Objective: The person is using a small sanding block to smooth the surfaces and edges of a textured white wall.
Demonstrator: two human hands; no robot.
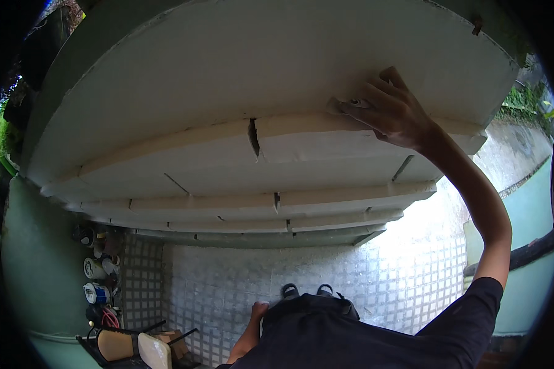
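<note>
My right hand (pixel 397 108) is raised against a pale wall panel (pixel 240 60), its fingers closed around a small light-coloured piece (pixel 336 105) whose kind I cannot make out. That piece touches the panel just above a cream ledge (pixel 304 124). Below the ledge, more stepped ledges run across, with dark slots cut in them; the widest slot (pixel 254 137) lies left of my right hand. My left hand (pixel 260 308) hangs low beside my body, near the dark shirt. Its fingers are mostly hidden, and whether it holds something is unclear.
Paint-type buckets (pixel 96 293) and other items line the green wall (pixel 41 258) at left. A chair (pixel 115 345) stands at lower left beside a cardboard box (pixel 179 343). My sandalled feet (pixel 290 290) are on the patterned floor (pixel 212 281). A dark curved rail (pixel 535 251) is at right.
</note>
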